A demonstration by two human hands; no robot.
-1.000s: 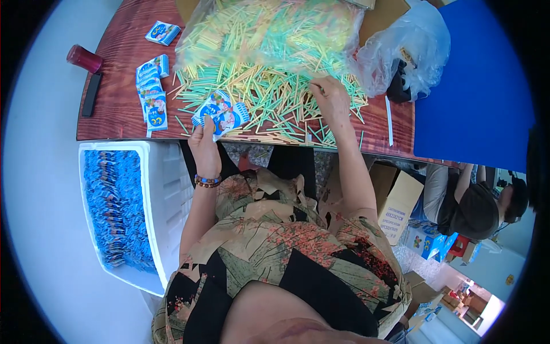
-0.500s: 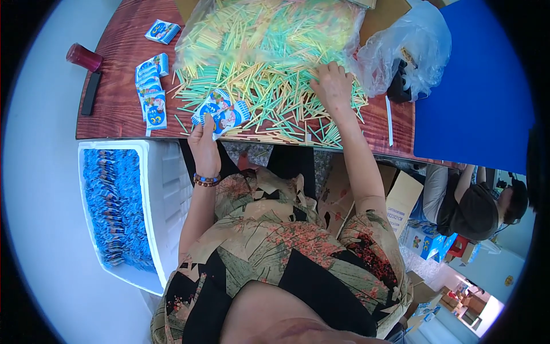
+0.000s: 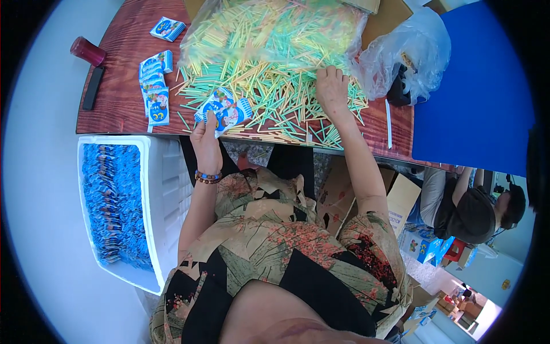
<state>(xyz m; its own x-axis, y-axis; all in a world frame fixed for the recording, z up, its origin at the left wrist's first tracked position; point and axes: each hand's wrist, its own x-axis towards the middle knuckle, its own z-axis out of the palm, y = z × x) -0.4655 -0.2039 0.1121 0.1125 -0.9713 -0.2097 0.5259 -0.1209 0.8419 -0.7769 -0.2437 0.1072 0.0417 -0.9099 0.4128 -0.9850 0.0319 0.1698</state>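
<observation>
Left hand [image 3: 207,148] on packets [image 3: 230,116], right hand [image 3: 332,94] at the sticks [image 3: 269,112]

The left fingers pinch the blue-and-white packets by their near edge, above the front of the counter [image 3: 114,109]. The right fingers curl over the pile's right part; whether they grip a stick, I cannot tell. An overlapping row of packs [image 3: 156,86] lies farther left

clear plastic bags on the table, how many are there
2: a bag of coloured sticks at the table's far middle, and a crumpled bag to its right. Others may be hidden.
</observation>
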